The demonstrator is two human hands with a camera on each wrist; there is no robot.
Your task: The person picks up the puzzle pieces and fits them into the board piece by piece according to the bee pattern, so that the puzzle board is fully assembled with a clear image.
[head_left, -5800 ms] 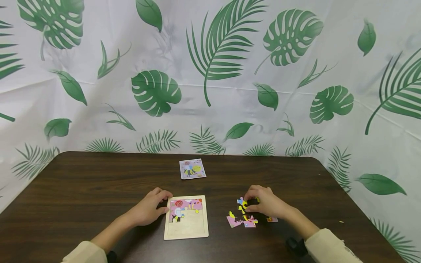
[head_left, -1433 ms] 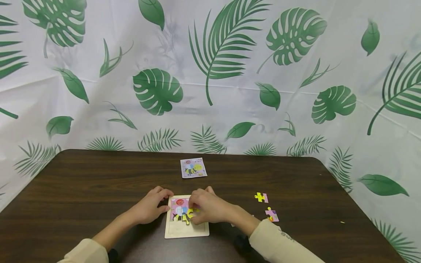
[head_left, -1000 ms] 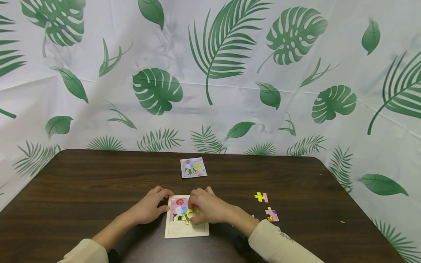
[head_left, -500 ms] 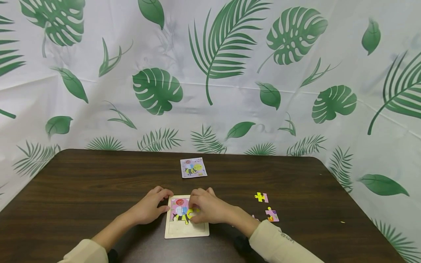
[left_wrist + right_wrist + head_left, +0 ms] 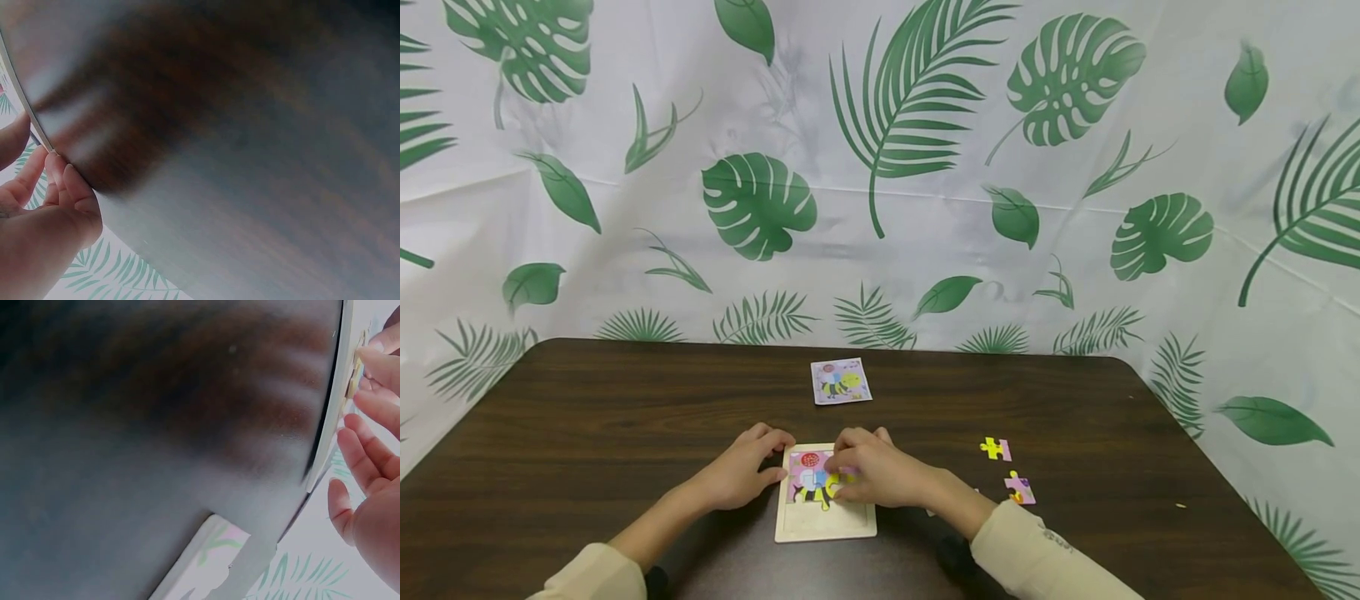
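Note:
In the head view a shallow wooden puzzle tray [image 5: 823,527] lies on the table, its upper part filled with joined bee-puzzle pieces [image 5: 806,482] and its lower part bare wood. My left hand [image 5: 737,471] holds the tray's left edge, thumb and fingertips at the rim; the left wrist view shows these fingertips [image 5: 57,164] along the thin edge. Over the tray's right side, my right hand [image 5: 880,471] pinches a yellow puzzle piece [image 5: 832,486] beside the bee's striped body. The hand hides much of that piece. In the right wrist view, yellow-edged pieces [image 5: 354,378] show at its fingertips.
Two loose puzzle pieces, a yellow-and-pink one [image 5: 995,450] and a pink one [image 5: 1019,487], lie to the right. Another piece [image 5: 931,512] is partly hidden under the right forearm. A bee picture card [image 5: 841,382] lies behind the tray on the dark table [image 5: 647,400].
Since the oldest frame, my right hand has moved left from the loose pieces to the tray, and the bee's striped body has grown there. Lately it shifts only slightly; the left hand stays put.

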